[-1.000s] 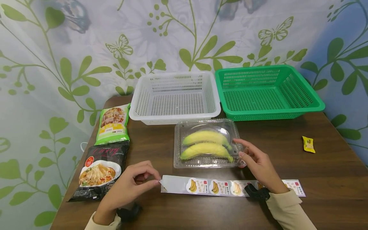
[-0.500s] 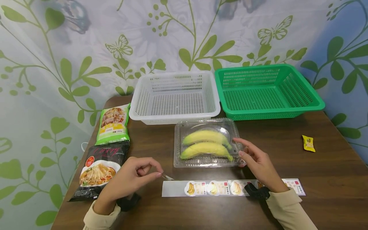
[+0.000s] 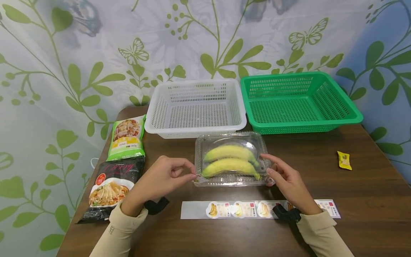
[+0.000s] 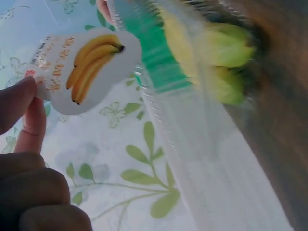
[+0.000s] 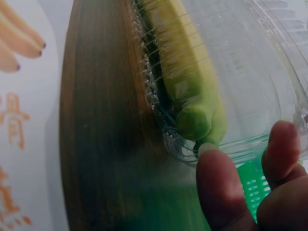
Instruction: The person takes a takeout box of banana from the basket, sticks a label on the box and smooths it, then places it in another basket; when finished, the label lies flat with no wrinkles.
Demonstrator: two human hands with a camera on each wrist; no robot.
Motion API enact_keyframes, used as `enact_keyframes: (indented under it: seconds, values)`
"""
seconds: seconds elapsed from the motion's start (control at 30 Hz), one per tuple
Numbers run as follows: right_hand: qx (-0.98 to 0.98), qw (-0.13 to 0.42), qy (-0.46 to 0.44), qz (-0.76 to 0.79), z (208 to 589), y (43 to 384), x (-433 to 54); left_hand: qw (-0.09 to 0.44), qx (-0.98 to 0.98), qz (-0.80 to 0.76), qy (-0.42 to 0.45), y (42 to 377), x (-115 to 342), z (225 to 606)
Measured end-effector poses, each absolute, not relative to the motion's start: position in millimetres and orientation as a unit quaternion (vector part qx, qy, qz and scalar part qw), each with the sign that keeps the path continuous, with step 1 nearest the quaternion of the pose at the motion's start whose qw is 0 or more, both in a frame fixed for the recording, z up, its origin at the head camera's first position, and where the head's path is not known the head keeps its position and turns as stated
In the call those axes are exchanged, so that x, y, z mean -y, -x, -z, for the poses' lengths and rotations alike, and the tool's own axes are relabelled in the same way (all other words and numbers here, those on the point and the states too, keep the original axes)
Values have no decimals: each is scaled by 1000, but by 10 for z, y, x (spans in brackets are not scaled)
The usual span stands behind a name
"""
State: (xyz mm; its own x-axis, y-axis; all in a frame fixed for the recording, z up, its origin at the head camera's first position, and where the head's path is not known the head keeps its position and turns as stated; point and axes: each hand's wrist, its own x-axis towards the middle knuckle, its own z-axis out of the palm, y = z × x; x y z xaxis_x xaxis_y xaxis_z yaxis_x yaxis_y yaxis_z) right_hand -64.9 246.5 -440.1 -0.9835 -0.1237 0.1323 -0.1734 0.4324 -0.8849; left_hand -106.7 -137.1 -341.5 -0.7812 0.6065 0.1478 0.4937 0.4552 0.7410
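Note:
Between thumb and index finger, my left hand [image 3: 167, 176] pinches a banana-printed sticker [image 4: 94, 67] by one end. In the head view the sticker overlaps the front left corner of a clear plastic clamshell container [image 3: 200, 151]. Two yellow bananas [image 3: 229, 166] with greenish ends lie inside the container, its lid down. My right hand [image 3: 289, 182] holds the container's right side, thumb [image 5: 216, 175] at the front corner and the index finger farther back. In front of the container lies a sticker strip [image 3: 194, 210], bare at its left end and partly hidden under my right wrist.
A white basket [image 3: 196, 134] and a green basket [image 3: 305, 126] stand behind the container. At the left are a green food packet [image 3: 126, 137] and a black food packet [image 3: 112, 189]. A small yellow packet [image 3: 344, 160] lies on the right of the brown table [image 3: 369, 207].
My left hand has peeled the sticker off the strip's left end and carried it up and right to the container's corner. My right hand has stayed on the container.

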Motion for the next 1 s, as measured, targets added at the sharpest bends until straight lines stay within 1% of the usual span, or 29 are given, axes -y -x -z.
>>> enact_keyframes:
  seconds: [0.2, 0.57, 0.8, 1.0]
  values:
    - [847, 23, -88, -523, 4399, 645, -2475, 69, -850, -394, -342, 1228, 1127, 3308]
    - [847, 18, -80, -526, 4424, 658, -2478, 112, -866, -324, -365, 1532, 688, 3072]
    - [848, 13, -75, -525, 4410, 652, -2458, 139, -868, -307, -366, 1677, 532, 3114]
    - [842, 10, -75, -534, 4403, 648, -2471, 151, -857, -317, -376, 1781, 466, 3201]
